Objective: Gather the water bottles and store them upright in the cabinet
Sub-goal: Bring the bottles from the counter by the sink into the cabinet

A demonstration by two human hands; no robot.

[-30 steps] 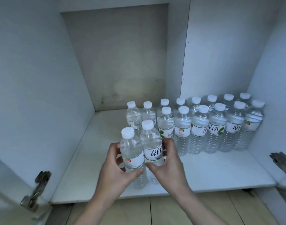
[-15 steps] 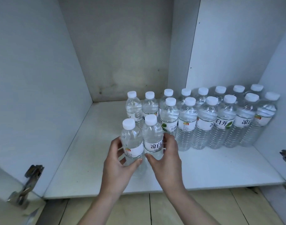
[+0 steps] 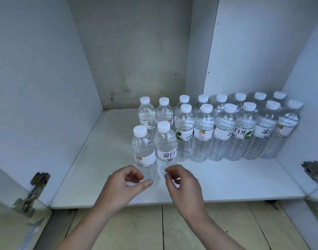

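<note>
Inside a white cabinet (image 3: 46, 87), clear plastic water bottles with white caps stand upright in two rows (image 3: 226, 134) along the back and right side of the shelf (image 3: 217, 179). Metal door hinges sit at the left (image 3: 31, 193) and right (image 3: 315, 172) front edges, and pale wooden floor (image 3: 163, 228) shows below. Two more bottles stand upright, touching each other, in front of the left end of the rows: one (image 3: 144, 152) with a small red and green mark on its label, one (image 3: 166, 147) with large dark characters. Just in front of their ribbed bases, the left hand (image 3: 124, 186) and right hand (image 3: 183, 184) hover with fingers loosely curled, holding nothing and apart from the bottles. Shelf space to the left lies bare.
</note>
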